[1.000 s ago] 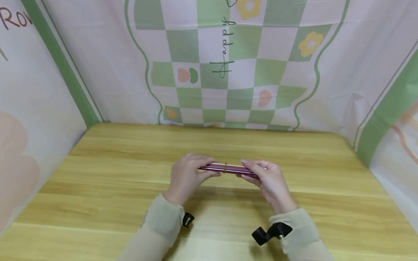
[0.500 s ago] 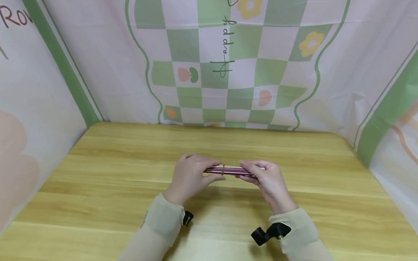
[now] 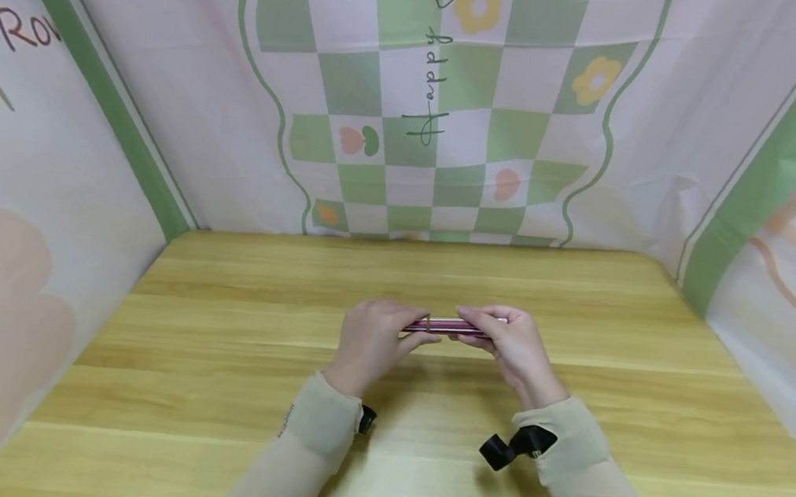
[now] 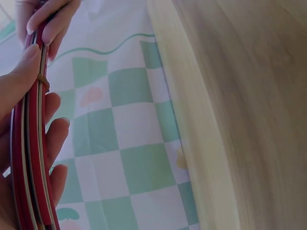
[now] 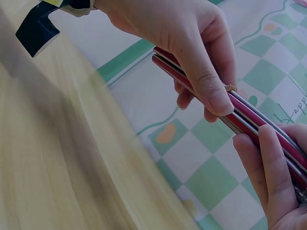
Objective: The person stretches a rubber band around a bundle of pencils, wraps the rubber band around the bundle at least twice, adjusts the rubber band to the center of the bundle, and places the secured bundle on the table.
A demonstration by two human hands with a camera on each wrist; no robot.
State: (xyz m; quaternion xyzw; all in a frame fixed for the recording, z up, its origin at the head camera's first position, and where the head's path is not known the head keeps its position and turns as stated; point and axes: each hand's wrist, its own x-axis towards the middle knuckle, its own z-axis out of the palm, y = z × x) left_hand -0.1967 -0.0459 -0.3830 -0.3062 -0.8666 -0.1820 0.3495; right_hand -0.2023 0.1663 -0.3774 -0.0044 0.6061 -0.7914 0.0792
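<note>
A bundle of slim dark red sticks with silvery and pale stripes [image 3: 444,326] is held level, crosswise, above the table. A thin brownish rubber band [image 4: 43,82] runs round it. My left hand [image 3: 371,345] pinches the bundle's left part, thumb above and fingers beneath, the thumb tip right at the band. My right hand [image 3: 517,350] holds the other end between thumb and fingers. Both hands cover the ends in the head view. In the right wrist view, the left end of the sticks [image 5: 165,67] sticks out past my left hand.
Below the hands lies a wooden table [image 3: 214,406]. A green-and-white checked cloth [image 3: 460,139] hangs behind it, with more printed cloth [image 3: 35,169] on the sides. A black strap [image 3: 516,446] juts from the right sleeve's cuff.
My left hand has slid rightward along the bundle until its thumb is at the rubber band. The band has hardly shifted, and my right hand keeps its place.
</note>
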